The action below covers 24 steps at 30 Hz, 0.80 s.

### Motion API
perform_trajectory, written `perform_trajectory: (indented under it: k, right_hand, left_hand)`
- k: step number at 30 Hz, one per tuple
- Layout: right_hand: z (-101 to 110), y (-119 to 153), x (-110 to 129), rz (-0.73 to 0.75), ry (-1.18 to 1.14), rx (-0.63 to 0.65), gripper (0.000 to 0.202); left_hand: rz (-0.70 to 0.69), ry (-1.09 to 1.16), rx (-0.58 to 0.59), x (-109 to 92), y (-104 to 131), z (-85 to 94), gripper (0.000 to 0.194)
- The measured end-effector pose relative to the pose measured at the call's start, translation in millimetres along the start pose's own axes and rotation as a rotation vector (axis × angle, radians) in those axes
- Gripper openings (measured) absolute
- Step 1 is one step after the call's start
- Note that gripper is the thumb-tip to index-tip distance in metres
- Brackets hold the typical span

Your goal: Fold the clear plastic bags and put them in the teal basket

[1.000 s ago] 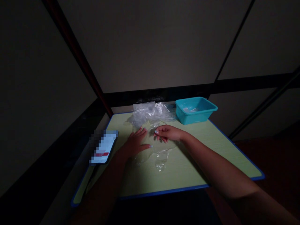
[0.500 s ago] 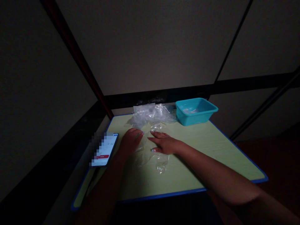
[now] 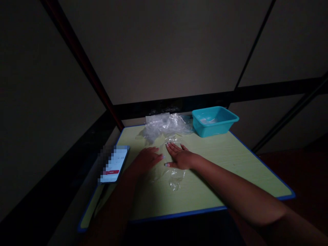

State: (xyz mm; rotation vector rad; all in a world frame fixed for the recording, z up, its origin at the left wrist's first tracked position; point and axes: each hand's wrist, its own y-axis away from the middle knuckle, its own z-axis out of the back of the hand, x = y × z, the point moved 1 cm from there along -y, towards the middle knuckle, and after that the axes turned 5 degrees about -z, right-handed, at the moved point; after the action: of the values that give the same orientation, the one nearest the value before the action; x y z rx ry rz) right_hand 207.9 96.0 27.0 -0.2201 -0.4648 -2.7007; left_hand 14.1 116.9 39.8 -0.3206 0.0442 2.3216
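Right hand (image 3: 180,158) lies spread flat on the film (image 3: 176,179). Left hand (image 3: 148,160), half-open at 9 o'clock, contact unclear. Film's long axis: roughly 12-to-6 o'clock.

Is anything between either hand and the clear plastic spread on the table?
Nothing visible. The right hand is spread over the clear plastic, and the left hand is by its left side. The plastic pile and turquoise basin sit farther back; the phone lies off to the left.
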Motion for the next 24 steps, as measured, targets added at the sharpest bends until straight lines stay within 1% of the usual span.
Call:
perform_trajectory:
  k: [3,7,9,11,14,17,19,21,22,24]
  right_hand:
    - [2,1,1,-0.007,0.006,-0.001,0.089]
    - [7,6,5,-0.015,0.014,0.027,0.089]
    - [11,9,7,-0.019,0.025,0.055,0.09]
    - [13,12,8,-0.008,0.04,0.052,0.093]
    - [14,14,6,0.006,0.059,-0.058,0.099]
    - [12,12,2,0.009,0.049,-0.194,0.102]
    - [11,10,2,0.068,0.044,-0.264,0.093]
    - [10,7,3,0.16,0.052,-0.329,0.077]
    - [9,6,5,0.196,0.058,-0.363,0.069]
    - [9,5,8,0.228,0.068,-0.413,0.056]
  left_hand:
    - [0.019,-0.077,-0.013,1,-3,-3.1,0.032]
    - [0.109,-0.132,-0.068,5,-3,-5.3,0.031]
    - [0.143,-0.144,-0.119,7,-3,-5.0,0.031]
    - [0.179,-0.17,-0.204,9,-4,-3.1,0.032]
    - [0.226,-0.187,-0.337,9,-4,2.1,0.035]
    - [0.277,-0.126,-0.397,6,-3,7.4,0.033]
    - [0.353,-0.08,-0.386,5,-2,10.2,0.03]
    - [0.432,-0.032,-0.37,3,-1,12.5,0.028]
    - [0.457,-0.002,-0.372,3,0,13.6,0.026]
    - [0.463,0.063,-0.395,2,1,15.7,0.027]
